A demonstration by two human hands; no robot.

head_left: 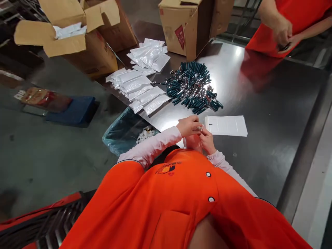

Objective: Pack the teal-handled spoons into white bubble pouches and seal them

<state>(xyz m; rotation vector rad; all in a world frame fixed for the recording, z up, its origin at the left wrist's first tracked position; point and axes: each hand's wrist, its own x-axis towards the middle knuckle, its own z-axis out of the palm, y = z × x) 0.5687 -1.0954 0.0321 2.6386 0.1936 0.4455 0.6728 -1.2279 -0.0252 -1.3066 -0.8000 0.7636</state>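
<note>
My left hand [190, 126] and my right hand [207, 141] meet at the near edge of the metal table, fingertips pinched together. Between them is a clear plastic bag [193, 142], hanging down in front of my apron. A small whitish bit [199, 128] shows at the left fingertips; whether it is part of the bag I cannot tell. Just right of my hands lies a stack of white label sheets [227, 126]. Beyond them is a heap of dark green-handled utensils [193, 86] with shiny rounded metal ends.
White packets [140, 88] lie in piles along the table's left side. An open carton [77, 52] holds more packets; another carton [178, 31] stands at the back. Below left is a lined bin [119, 133] with scraps. Across the metal table [280, 103], a co-worker's hands [284, 36] handle something dark.
</note>
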